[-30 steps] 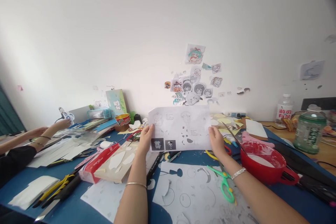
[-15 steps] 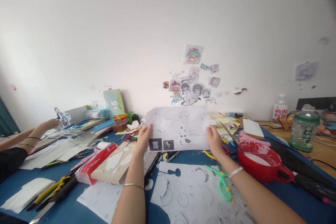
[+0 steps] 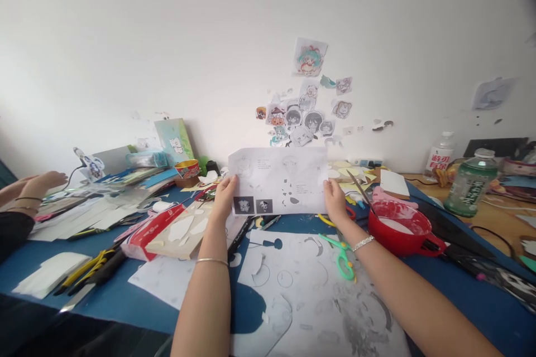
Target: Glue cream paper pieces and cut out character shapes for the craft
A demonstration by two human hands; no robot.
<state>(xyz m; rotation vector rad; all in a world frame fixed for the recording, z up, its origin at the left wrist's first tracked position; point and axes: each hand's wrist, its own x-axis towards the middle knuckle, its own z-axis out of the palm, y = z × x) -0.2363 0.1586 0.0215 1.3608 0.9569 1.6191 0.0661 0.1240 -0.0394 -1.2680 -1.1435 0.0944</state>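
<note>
Over the last second, the view has been tipped slightly downward, while the hold on the white, printed, rectangular paper sheet (image 3: pixel 278 181) has been left unchanged. The sheet is held upright above the blue-covered table (image 3: pixel 113 298), towards its far edge. Its left edge is pinched by the left hand (image 3: pixel 225 195), its right edge by the right hand (image 3: pixel 335 201); the 2 thumbs lie in front, and finger spread behind cannot be told. At the table's left edge, a co-worker's hand (image 3: pixel 48 179) has been drawn clear of a blue-and-white figure-shaped item (image 3: pixel 94 167), though blur limits certainty. The work in hand appears unaffected.
</note>
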